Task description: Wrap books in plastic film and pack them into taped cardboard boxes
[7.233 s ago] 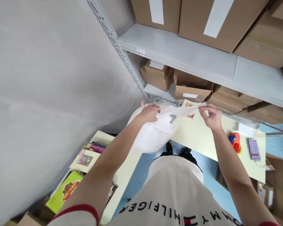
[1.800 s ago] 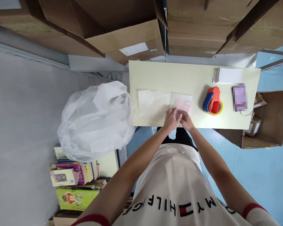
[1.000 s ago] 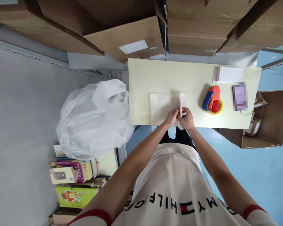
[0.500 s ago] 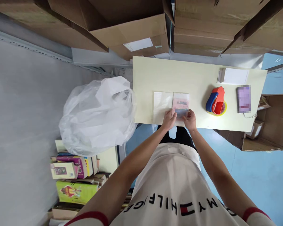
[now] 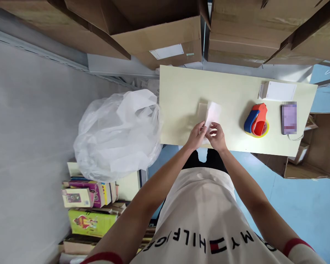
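Note:
A thin white wrapping sheet [image 5: 212, 111], folded round a small flat pink item, stands tilted up off the table near its front edge. Pink shows only faintly through the white layer, so what kind of item it is stays hidden. My left hand [image 5: 196, 136] grips the left side of this bundle, thumb toward me. On the other side, my right hand [image 5: 217, 137] has its fingers bent and pinches the bundle's near right edge. To the right on the table lies a red and blue tape dispenser [image 5: 256, 121] with a yellow-edged roll.
The pale table [image 5: 181, 88] also carries a stack of white cards [image 5: 281, 91] and a purple phone [image 5: 289, 118]. A bulging clear plastic bag [image 5: 118, 137] of white sheets sits left, above stacked books [image 5: 92, 222]. Cardboard boxes [image 5: 159, 36] line the back; an open carton [image 5: 316, 154] stands right.
The white sheet that lay spread to the left is now folded over the pink item. The bundle has been tipped up off the table, and my hands have drawn closer together.

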The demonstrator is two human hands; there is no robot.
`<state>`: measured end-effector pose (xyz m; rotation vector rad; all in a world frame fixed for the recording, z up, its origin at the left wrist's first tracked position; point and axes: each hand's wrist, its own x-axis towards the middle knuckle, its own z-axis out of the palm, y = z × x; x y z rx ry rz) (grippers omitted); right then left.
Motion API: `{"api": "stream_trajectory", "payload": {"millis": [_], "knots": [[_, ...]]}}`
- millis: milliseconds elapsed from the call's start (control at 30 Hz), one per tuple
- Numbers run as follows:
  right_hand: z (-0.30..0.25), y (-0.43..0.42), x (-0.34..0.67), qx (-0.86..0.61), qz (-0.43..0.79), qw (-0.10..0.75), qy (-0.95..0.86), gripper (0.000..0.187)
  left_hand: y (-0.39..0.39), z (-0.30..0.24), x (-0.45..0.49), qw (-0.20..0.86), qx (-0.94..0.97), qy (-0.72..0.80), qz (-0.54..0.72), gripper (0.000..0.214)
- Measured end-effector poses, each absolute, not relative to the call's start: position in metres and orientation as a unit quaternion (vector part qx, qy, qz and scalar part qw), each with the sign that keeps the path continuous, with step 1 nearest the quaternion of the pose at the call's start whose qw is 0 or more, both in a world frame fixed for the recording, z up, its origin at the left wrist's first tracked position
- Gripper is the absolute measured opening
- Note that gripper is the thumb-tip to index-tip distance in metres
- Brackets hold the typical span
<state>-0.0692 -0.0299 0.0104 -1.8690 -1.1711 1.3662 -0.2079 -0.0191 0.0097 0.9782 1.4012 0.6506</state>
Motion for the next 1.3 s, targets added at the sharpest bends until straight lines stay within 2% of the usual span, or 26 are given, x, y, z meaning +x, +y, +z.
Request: {"api": "stream_trajectory", "payload": {"millis": [200,400,567,767,967,1133,1300], "knots": [[-0.016,-0.049,-0.059,-0.745,0.467,0.226,-0.419,0.063,-0.018,-0.012,-0.228,0.599,0.399,0.660,0.217,0.057],[-0.034,-0.047,-0.077,-0.718,0.445,0.234,-0.481,0.060,-0.030,-0.029,-0.235,0.543,0.414,0.690,0.240,0.057],[-0.041,0.006,-0.124,-0.681,0.462,0.242,-0.514,0.061,0.001,-0.034,-0.269,0.481,0.442,0.708,0.270,0.064],[-0.051,0.080,-0.181,-0.643,0.459,0.247,-0.561,0.051,0.063,-0.054,-0.320,0.429,0.489,0.696,0.306,0.065],[-0.052,0.098,-0.200,-0.644,0.426,0.236,-0.590,0.047,0.081,-0.065,-0.334,0.401,0.502,0.697,0.319,0.066],[-0.054,0.095,-0.198,-0.640,0.412,0.217,-0.611,0.049,0.075,-0.066,-0.329,0.364,0.538,0.700,0.297,0.071],[-0.031,0.083,-0.179,-0.632,0.407,0.244,-0.613,0.052,0.063,-0.045,-0.317,0.328,0.581,0.684,0.297,0.070]]}}
